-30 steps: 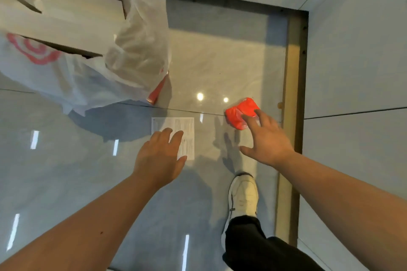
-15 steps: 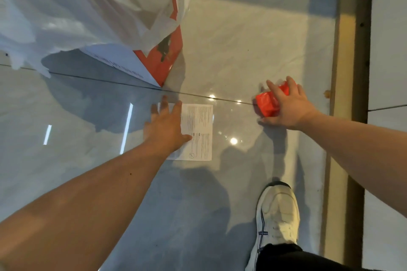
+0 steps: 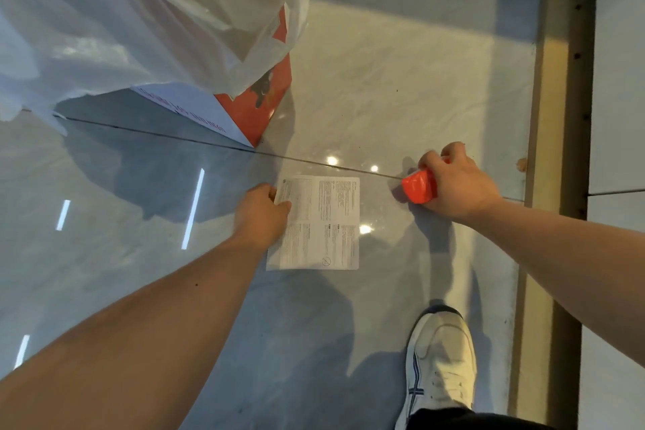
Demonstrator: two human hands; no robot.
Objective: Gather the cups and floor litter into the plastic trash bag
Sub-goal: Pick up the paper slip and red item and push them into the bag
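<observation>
While the red crumpled litter (image 3: 419, 186) sits on the glossy tiled floor (image 3: 401, 80) beside the metal threshold strip (image 3: 551, 115), the right hand (image 3: 457, 181) curls over it with fingers closed around its far side. Just left of it a printed paper leaflet (image 3: 319, 223) lies flat on the floor, and the left hand (image 3: 261, 215) pinches its upper left corner between thumb and fingers. Farther left and up, the white plastic trash bag (image 3: 139, 10) drapes over a red-and-white box (image 3: 244, 112), and a white sneaker (image 3: 439, 366) stands near the bottom.
</observation>
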